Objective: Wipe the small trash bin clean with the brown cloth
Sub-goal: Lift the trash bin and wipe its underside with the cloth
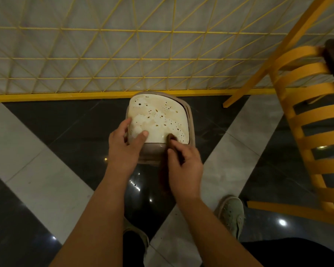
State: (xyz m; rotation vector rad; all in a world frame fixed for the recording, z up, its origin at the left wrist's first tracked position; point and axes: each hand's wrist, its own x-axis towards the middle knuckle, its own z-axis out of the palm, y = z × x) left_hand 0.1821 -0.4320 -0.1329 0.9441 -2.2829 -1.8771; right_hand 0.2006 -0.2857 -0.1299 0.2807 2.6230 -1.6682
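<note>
The small trash bin (158, 122) stood on the dark, glossy floor (69, 132) just in front of a yellow lattice partition (104, 54). Its cream lid was closed, so whatever lay inside could not be seen; the lid's surface was blotched with tan stains and scattered brown specks, thickest toward the far and right sides. The body below the lid was a dull taupe.

The left hand (123, 149) reached down from the near side and gripped the bin's near-left corner, thumb lying across the lid and the other fingers curled round the left edge. The right hand (183, 166) held the brown cloth (169, 139) pinched between curled fingers, its bunched tip pressed on the lid's near edge while the rest hung down beneath the palm against the bin's front. Both forearms ran up from the bottom of the view.

A yellow slatted chair (305, 116) stood to the right, and a pale green shoe (232, 214) rested on the floor nearby.
</note>
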